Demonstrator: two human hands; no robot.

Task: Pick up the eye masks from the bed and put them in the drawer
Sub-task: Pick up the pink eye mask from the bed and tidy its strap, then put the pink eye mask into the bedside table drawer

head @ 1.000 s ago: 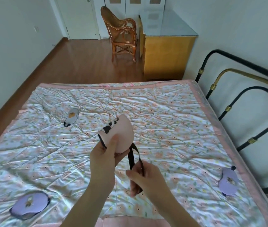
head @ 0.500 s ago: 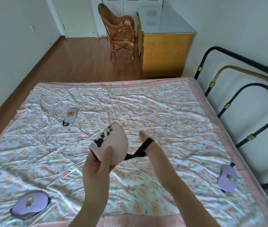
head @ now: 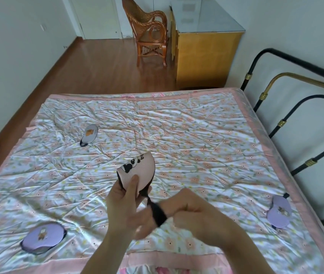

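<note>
Gripping a pink eye mask [head: 139, 171] upright above the bed [head: 196, 135], the left hand [head: 126, 204] holds it while the right hand [head: 184, 212] closes on its black strap [head: 157, 212], trailing toward 4 o'clock.

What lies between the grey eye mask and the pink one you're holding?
Only bare, wrinkled quilt between grey mask and pink mask, per the head view.

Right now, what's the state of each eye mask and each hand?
Pink mask: folded, lifted off the bed, held.
Left hand: gripping the pink mask.
Right hand: closed on the strap.
Grey mask: lying on the bed.
Left purple mask: lying on the bed.
Right purple mask: lying near the bed's edge.
</note>
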